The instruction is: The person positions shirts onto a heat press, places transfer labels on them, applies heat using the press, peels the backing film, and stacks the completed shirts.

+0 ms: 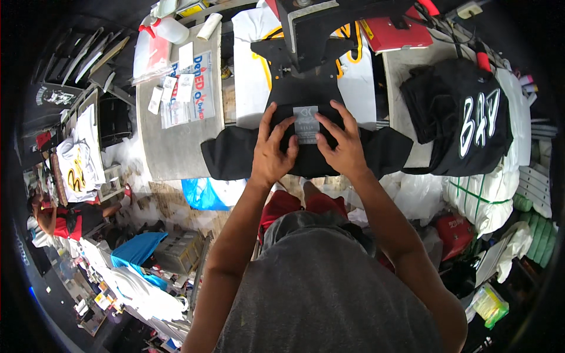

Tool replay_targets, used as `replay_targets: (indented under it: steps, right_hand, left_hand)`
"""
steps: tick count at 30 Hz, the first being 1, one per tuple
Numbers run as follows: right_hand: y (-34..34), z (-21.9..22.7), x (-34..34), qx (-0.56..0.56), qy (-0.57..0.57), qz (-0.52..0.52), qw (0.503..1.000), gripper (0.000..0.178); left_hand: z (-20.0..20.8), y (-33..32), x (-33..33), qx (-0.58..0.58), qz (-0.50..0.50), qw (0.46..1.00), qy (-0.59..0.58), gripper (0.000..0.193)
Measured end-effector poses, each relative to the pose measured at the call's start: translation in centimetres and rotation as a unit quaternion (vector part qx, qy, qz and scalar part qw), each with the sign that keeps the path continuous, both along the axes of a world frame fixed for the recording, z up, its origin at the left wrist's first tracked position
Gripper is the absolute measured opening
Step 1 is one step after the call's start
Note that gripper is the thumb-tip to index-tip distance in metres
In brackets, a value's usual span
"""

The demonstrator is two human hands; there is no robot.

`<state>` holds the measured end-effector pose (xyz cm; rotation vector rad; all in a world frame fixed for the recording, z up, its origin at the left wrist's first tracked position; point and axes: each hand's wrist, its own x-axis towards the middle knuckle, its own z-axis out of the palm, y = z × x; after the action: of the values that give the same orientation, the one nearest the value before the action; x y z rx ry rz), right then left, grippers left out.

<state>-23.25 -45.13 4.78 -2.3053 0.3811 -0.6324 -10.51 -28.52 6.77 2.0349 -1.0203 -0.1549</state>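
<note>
Progress: looks like it's sitting around the placing stage, if I'm judging right. The printed grey film point(306, 125) is already lying flat on the black garment point(226, 156), reasonably square; call the film the centre of the clock. Nobody's peeling it yet, and I honestly can't tell whether any heat is involved so far.
Left hand: the left hand point(275, 144) is resting at 8 o'clock, fingers spreading loose, index tip touching the film's edge.
Right hand: the right hand point(343, 141) is mirroring that at 4 o'clock, also spreading open, not pinching anything.
Press: the black press point(294, 73) is standing at 12, with a white garment point(247, 70) showing on both sides of it.
Left tabletop: the grey tabletop point(179, 150) is holding small white cards point(186, 88) near 10 and a spray bottle point(170, 29) past them.
Right side: lettered black shirts point(424, 106) are piling up at 3; a red case point(397, 35) is sitting between 1 and 2.
Room: pretty cluttered, tbh. A strapped white sack point(482, 203) is slumping at 4, a blue bag point(203, 193) is lying at 8, and another person point(65, 223) is showing farther out that way.
</note>
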Motion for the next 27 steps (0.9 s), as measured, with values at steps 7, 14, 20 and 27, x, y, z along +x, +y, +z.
replay_targets:
  steps: [7,14,20,27]
  right_hand:
    - [0.02,-0.39,-0.07,0.022,-0.001,0.004,1.0,0.047]
    - [-0.65,-0.67,-0.22,0.022,0.001,0.024,0.999,0.045]
    - [-0.63,-0.45,-0.33,0.041,0.014,0.029,0.999,0.047]
    - [-0.54,-0.26,-0.19,0.043,0.008,0.029,0.999,0.049]
  left_hand:
    - [-0.19,-0.03,0.01,-0.015,0.003,1.0,0.009,0.04]
    - [-0.53,0.23,0.25,-0.029,-0.007,0.999,0.023,0.035]
    - [-0.74,0.31,0.15,-0.042,-0.002,0.996,0.076,0.033]
    - [-0.95,0.28,0.14,-0.044,0.001,0.997,0.065,0.038]
